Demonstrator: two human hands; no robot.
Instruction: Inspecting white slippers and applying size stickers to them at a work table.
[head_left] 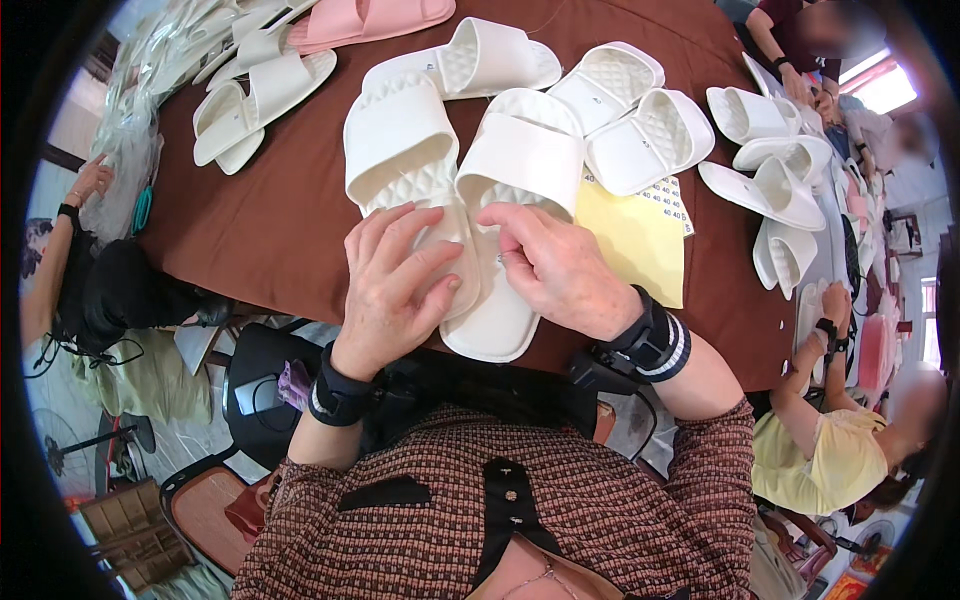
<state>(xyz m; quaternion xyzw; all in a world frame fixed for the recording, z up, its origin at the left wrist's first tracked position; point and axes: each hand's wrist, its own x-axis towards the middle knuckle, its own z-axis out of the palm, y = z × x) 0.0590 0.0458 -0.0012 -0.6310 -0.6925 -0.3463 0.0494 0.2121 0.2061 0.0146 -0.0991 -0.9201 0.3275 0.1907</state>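
Note:
Two white slide slippers lie side by side on the brown table [270,225] right in front of me. My left hand [395,275] lies flat on the heel of the left slipper [400,135], fingers spread. My right hand [555,265] rests on the heel of the right slipper [520,160], its fingertips pinched together over the insole; whether they hold something small I cannot tell. A yellow sheet [635,240] with small sticker labels [668,200] lies just right of that hand.
More white slippers [630,120] lie beyond, others at the right [770,180] and far left [255,95], and a pink pair [365,20] at the back. Other people sit at the left [75,260], lower right [840,440] and top right [790,45]. A chair [210,500] stands below.

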